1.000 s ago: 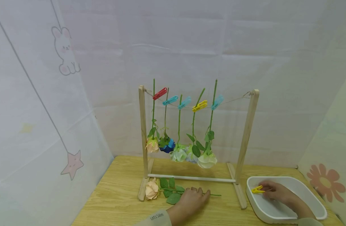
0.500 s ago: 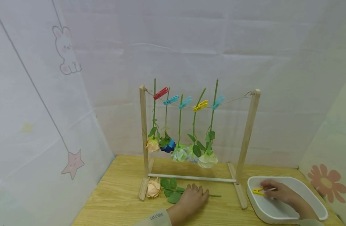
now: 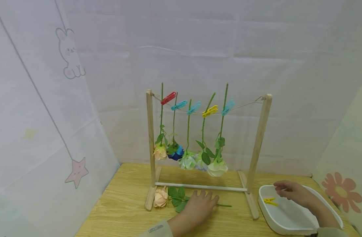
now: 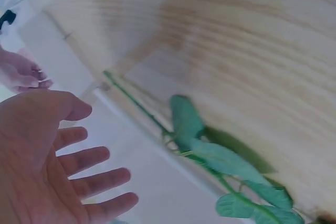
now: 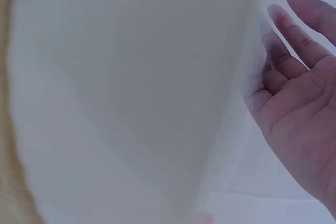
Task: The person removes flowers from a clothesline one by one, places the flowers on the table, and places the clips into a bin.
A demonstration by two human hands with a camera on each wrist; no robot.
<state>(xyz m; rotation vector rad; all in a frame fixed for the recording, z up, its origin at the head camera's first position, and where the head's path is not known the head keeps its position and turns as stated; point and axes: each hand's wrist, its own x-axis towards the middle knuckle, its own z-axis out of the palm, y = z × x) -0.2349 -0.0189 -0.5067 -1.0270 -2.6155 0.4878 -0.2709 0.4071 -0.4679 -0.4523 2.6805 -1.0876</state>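
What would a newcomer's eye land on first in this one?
Probably the five flowers hanging upside down in mid-view, pegged by red, blue and yellow clothespins to a string across the wooden rack. Next might come the loose peach rose lying on the table at the rack's foot, then the yellow clip near the left end of the white tray, right of the rack.
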